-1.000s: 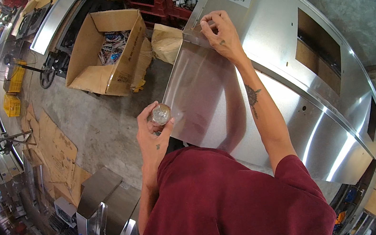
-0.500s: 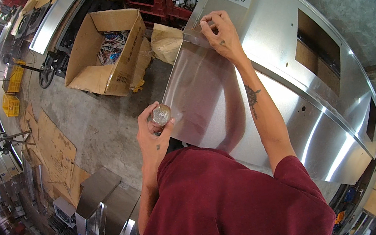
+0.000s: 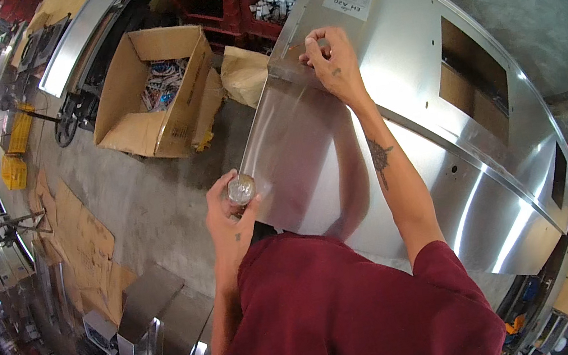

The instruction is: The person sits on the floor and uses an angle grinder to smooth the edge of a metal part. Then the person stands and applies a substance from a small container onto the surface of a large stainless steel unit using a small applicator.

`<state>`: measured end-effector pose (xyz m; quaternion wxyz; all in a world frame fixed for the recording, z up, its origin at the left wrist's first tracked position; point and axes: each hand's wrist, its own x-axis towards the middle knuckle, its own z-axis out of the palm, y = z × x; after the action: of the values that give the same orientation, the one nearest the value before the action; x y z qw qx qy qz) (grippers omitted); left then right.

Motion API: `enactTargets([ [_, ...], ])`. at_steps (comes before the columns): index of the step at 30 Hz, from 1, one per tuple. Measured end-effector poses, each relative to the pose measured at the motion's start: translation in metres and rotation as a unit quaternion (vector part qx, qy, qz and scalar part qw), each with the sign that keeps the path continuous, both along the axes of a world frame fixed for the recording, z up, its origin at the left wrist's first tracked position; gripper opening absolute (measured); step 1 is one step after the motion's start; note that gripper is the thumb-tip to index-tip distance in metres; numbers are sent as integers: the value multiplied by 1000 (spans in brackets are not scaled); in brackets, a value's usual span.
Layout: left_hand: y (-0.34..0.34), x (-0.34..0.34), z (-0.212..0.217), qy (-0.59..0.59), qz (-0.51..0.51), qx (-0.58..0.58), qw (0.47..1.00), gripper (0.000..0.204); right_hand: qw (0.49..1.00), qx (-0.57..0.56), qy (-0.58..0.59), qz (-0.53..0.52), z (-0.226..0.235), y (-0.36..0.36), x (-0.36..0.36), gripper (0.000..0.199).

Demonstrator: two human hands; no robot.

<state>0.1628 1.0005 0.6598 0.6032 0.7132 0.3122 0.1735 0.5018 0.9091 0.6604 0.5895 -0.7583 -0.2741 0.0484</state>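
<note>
My left hand (image 3: 222, 214) is closed around a small, round, clear glass-like object (image 3: 241, 190), held beside the near left edge of a large metal panel (image 3: 307, 138). What the object is exactly, I cannot tell. Over the far part of the same shiny panel, my right hand (image 3: 335, 67) has its thumb and fingertips pinched together near a bent seam. Whatever is between those fingertips, if anything, is too small to make out. A white label (image 3: 347, 0) with print is stuck on the panel just beyond my right hand.
An open cardboard box (image 3: 171, 124) of small mixed parts stands on the floor left of the panel, with brown paper (image 3: 244, 74) beside it. Red crates (image 3: 211, 10) are stacked behind. Flattened cardboard (image 3: 81, 235) lies far left; metal pieces (image 3: 160, 304) stand lower left.
The whole view has shifted slightly. My right hand stays pinched above the panel and sits a little nearer to me. My left hand keeps hold of the clear round object.
</note>
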Motion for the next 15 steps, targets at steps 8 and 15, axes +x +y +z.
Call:
enactTargets([
  [8,4,10,4,26,-5,-16,1000,60,991,-70,-78,80,7,-11,34,20],
  [15,6,38,2,42,-9,-30,999,64,978,-28,-26,206,12,-11,56,18],
])
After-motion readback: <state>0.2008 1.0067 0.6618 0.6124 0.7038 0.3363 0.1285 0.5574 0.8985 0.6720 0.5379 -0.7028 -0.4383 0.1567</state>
